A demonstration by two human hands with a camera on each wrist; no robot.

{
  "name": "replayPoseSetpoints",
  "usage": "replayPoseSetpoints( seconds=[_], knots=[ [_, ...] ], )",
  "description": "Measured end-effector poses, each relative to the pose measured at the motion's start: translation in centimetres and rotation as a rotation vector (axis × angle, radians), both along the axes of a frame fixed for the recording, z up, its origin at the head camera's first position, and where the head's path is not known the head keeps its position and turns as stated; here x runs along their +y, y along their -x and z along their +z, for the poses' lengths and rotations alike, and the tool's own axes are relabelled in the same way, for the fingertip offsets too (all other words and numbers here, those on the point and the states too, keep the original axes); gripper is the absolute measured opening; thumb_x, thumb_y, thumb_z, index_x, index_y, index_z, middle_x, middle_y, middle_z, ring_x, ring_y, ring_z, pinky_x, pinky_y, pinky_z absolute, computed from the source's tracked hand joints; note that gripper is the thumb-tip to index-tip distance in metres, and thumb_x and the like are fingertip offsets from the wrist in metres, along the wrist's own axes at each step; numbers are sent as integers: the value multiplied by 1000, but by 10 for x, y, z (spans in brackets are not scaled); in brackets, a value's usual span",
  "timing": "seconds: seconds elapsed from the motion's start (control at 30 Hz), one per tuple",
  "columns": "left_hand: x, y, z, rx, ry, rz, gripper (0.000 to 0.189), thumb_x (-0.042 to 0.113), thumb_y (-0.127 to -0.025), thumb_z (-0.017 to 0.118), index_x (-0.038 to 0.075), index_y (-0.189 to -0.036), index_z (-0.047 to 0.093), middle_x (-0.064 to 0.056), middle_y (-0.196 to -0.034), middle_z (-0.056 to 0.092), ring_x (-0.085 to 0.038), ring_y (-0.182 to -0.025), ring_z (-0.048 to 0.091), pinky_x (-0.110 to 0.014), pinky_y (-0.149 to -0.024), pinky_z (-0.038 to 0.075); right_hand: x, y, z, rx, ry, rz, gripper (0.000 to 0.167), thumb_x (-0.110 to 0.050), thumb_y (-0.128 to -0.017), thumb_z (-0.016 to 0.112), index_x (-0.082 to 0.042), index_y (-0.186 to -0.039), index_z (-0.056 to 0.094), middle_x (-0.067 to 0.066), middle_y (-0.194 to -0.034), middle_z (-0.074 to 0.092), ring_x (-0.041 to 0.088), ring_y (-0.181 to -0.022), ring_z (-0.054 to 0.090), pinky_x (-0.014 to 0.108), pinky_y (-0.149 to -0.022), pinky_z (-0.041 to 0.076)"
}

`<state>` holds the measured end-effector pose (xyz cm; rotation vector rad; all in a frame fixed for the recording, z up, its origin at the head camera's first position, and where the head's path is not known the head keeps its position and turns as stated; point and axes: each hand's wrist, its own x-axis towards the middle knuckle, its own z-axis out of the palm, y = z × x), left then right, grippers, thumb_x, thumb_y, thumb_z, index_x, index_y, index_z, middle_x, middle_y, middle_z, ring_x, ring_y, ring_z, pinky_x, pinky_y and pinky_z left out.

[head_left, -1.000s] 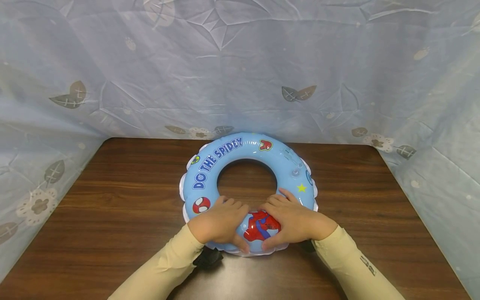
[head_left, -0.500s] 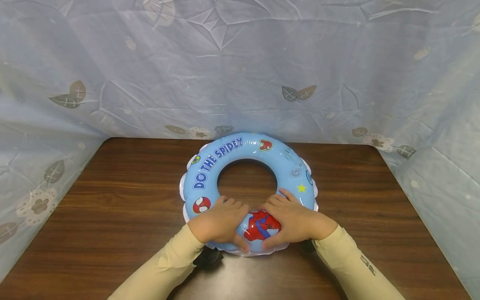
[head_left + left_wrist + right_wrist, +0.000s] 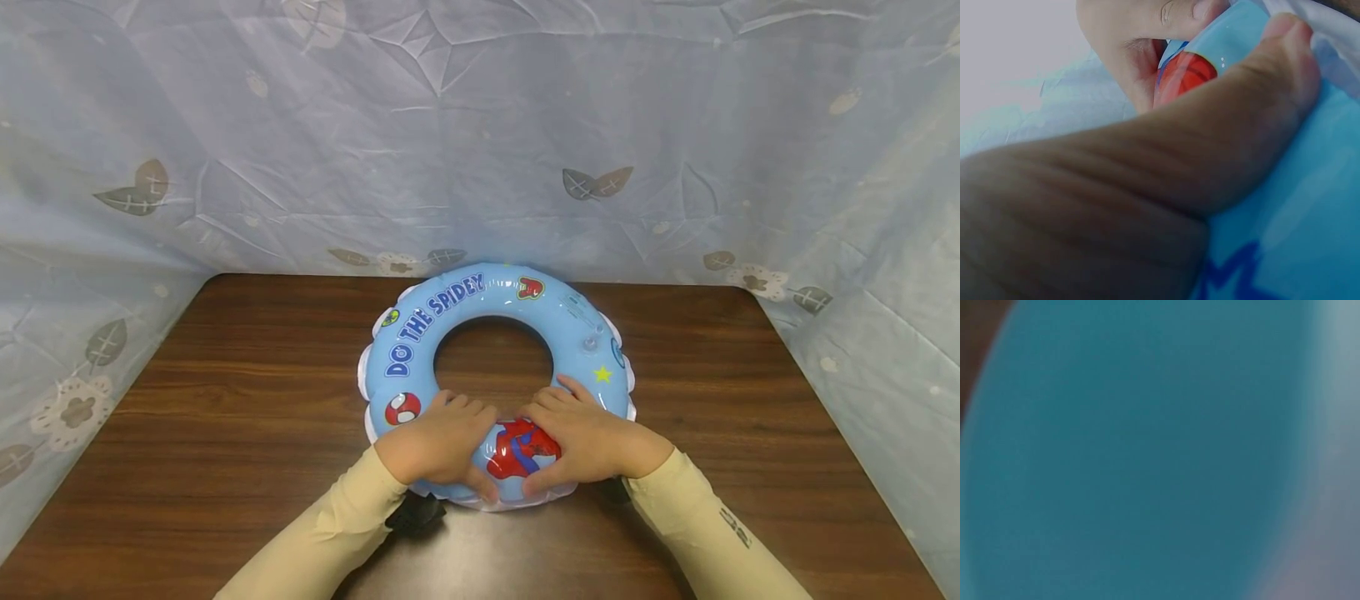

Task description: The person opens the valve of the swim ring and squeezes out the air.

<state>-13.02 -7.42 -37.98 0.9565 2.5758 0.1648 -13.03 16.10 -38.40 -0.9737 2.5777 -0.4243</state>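
Note:
A light blue inflatable swim ring (image 3: pixel 573 329) lies on the table, printed with "DO THE SPIDEY", a yellow star and red figures. My left hand (image 3: pixel 444 443) grips its near side, fingers over the tube toward the hole and thumb at the outer edge. Close beside it, my right hand (image 3: pixel 587 435) holds the tube likewise, with a red and blue figure showing between the thumbs. In the left wrist view, the left thumb (image 3: pixel 1285 69) presses along the blue vinyl near the white frilled edge. Blurred blue tube (image 3: pixel 1141 450) fills most of the right wrist view; no fingers can be made out there.
The brown wood-grain table (image 3: pixel 247 400) extends to both sides of the ring. A pale grey-blue curtain (image 3: pixel 480 142) with leaf and flower prints hangs behind and at both sides. A black strap piece (image 3: pixel 415 512) sits under the left wrist.
Both hands keep the same hold and the ring stays in place. The head view has shifted very slightly.

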Motion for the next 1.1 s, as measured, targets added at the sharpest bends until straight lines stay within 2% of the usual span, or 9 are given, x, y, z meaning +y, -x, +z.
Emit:
replayPoseSetpoints(
  seconds=[0.47,0.83,1.1],
  knots=[
    [0,1,-3,19,-6,-17,86,67,-75,83,12,-135,55,-7,-131,64,-27,-122,55,-50,-110,38,0,0,0,-4,5,-3,81,-65,-78,79,-16,-138,57,-4,-125,57,22,-132,45,59,-124,6],
    [-2,2,3,-51,-33,22,91,66,-72,85,13,-141,55,-7,-140,62,-28,-131,53,-53,-115,34,1,2,0,-5,3,-3,85,-68,-77,78,-19,-143,55,-5,-129,56,20,-133,44,56,-125,4],
    [-1,1,-1,4,-12,-5,86,66,-74,83,13,-137,56,-6,-133,64,-27,-125,55,-52,-112,38,0,1,-2,13,11,9,85,-66,-78,78,-17,-143,56,-3,-129,57,21,-132,45,58,-125,4]
  ],
)
